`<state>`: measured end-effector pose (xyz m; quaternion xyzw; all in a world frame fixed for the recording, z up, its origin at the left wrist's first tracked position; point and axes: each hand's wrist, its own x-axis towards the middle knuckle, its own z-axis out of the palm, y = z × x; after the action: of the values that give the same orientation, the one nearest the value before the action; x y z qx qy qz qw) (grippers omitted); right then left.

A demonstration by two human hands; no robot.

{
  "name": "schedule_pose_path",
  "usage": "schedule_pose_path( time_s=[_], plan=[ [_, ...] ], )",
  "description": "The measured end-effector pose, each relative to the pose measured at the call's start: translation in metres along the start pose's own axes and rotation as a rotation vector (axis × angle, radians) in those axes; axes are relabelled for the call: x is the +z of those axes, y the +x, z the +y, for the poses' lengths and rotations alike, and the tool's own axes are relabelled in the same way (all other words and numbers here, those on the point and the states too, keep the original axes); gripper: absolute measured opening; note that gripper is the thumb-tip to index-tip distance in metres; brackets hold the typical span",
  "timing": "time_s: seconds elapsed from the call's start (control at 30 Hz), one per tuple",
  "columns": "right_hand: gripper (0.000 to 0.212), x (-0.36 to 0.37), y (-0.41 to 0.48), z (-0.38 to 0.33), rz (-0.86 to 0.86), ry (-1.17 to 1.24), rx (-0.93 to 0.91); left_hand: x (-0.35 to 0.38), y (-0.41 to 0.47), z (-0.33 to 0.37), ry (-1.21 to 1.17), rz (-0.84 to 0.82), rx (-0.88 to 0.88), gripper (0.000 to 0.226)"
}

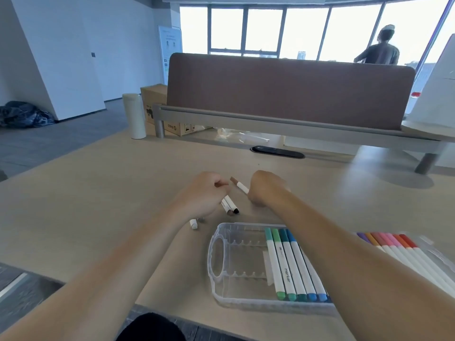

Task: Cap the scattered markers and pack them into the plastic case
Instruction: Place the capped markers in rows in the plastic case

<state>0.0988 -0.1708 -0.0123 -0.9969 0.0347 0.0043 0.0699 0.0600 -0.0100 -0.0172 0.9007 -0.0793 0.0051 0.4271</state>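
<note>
My right hand [266, 190] is closed on a white marker with a brown end [240, 185] that points up and left toward my left hand [204, 193]. My left hand is curled around two white markers [230, 205] whose brown and black ends stick out below the fingers; a small brownish piece shows at its fingertips. A white marker end [193, 223] and a small grey cap [202, 220] lie on the table below the left hand. The clear plastic case [221, 274] sits in front, with several green and blue markers [290, 264] slotted in its right part.
The case's other half [433, 254] on the right holds several purple, orange, pink and red markers [389, 242]. A white cylinder [134, 116] stands at the table's far left. A brown divider panel [290, 92] closes off the back. A person stands by the windows.
</note>
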Motion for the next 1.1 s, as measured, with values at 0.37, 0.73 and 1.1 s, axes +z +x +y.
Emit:
schedule_pose_path(
  time_s=[0.37,0.73,1.1],
  plan=[
    [0.030,-0.047,-0.105,0.020,-0.453,0.238,-0.134,0.018,-0.058,0.033,0.280,-0.099,0.107,0.036],
    [0.036,-0.026,-0.141,0.045,-0.523,0.151,-0.154,0.041,-0.100,0.035,0.508,-0.396,0.202,0.032],
    [0.034,-0.025,-0.130,0.049,-0.521,0.127,-0.127,0.043,-0.094,0.033,0.613,-0.391,0.226,0.075]
  ],
)
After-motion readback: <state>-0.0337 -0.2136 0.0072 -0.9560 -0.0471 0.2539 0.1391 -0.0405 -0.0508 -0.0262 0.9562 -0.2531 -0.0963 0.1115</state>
